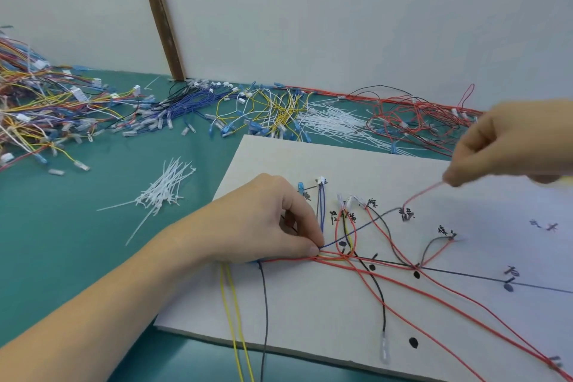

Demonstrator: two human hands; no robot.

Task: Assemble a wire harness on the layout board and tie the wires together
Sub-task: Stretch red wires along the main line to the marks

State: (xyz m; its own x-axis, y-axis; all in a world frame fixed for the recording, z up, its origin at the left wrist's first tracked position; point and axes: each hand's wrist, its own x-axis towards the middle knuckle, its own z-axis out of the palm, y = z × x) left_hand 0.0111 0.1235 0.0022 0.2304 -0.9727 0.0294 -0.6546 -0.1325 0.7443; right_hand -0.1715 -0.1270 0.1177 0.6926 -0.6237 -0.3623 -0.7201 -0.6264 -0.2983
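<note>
The white layout board (310, 313) lies on the green table and carries black marks and drawn lines. Red, black, yellow and blue wires (366, 260) run across it and meet in a bundle near its left side. My left hand (263, 220) rests on the board and pinches that bundle where the wires meet. My right hand (508, 143) is raised over the board's right part and pinches the end of a red wire (421, 194) that slopes down to a mark on the board. Small white and blue connectors (321, 180) sit at the wire ends near the top.
A loose heap of white cable ties (164, 189) lies left of the board. Behind it along the wall lie piles of mixed wires (46, 102), blue and yellow wires (248, 108), more white ties (335, 124) and red wires (415, 121). A wooden post (161, 15) leans there.
</note>
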